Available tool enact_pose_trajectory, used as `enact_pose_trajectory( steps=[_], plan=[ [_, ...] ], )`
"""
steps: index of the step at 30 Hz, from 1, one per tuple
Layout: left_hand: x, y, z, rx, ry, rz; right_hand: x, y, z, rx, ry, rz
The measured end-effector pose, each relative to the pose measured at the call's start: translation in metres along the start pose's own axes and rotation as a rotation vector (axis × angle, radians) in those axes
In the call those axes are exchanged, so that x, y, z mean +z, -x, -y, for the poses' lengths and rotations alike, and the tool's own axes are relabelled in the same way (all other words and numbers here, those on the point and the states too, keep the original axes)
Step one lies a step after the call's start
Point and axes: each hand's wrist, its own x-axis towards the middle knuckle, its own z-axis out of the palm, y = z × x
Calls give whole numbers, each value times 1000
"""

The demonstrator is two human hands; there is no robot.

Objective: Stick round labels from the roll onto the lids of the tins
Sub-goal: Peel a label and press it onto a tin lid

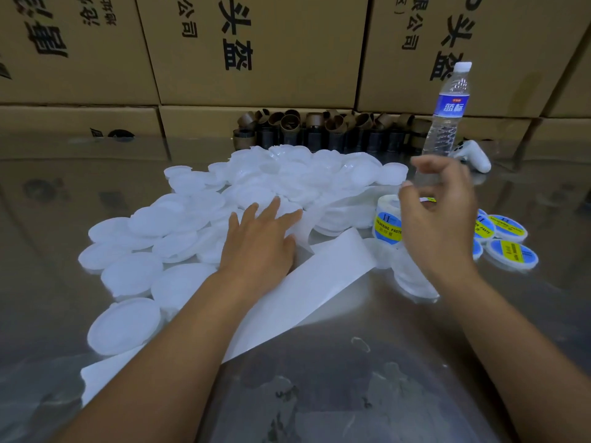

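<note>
A large heap of plain white round lids (pixel 198 219) covers the middle and left of the metal table (pixel 351 378). My left hand (pixel 260 238) lies flat with straight fingers on the lids and on the white backing strip (pixel 319 282) that trails from the label roll (pixel 387 220). The roll stands upright, showing blue and yellow labels. My right hand (pixel 443 212) hovers over the roll with fingers loosely curled and blurred; whether it holds a label is unclear. Three or so labelled lids (pixel 511 254) lie to the right of that hand.
Empty brown cardboard cores (pixel 319 126) are piled at the back of the table against stacked cardboard boxes (pixel 256 49). A clear water bottle (pixel 447 113) stands at the back right beside a white controller-like object (pixel 473 156). Bare metal lies near me.
</note>
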Motion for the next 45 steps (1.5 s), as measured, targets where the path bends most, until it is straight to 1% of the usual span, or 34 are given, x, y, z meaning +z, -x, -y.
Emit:
enact_pose_trajectory(
  steps=[3, 9, 17, 21, 25, 34, 36, 39, 43, 45],
  plan=[
    [-1, -1, 0, 8, -26, 2, 2, 5, 3, -25, 3, 63],
    [-3, 1, 0, 9, -46, -144, 2, 8, 4, -21, -14, 103],
    [-2, -2, 1, 33, -111, -150, 4, 9, 3, -10, -9, 149],
    [-1, -2, 1, 7, -60, -136, 5, 10, 1, -2, -8, 167],
    [-1, -3, 0, -27, -46, -187, 5, 10, 0, -3, -2, 177],
    [-3, -4, 2, -165, 149, -212, 5, 9, 0, -1, -1, 186],
    [-3, -4, 1, -153, 217, -218, 4, 9, 0, -3, 4, 187],
    [-5, -3, -4, -118, 432, -247, 4, 10, 0, -6, 7, 191],
    [-18, -2, -15, -69, 888, -345, 6, 11, 2, 13, -23, 231],
    [-24, 1, -20, -74, 1132, -338, 7, 13, 4, 34, -86, 271]
  ],
)
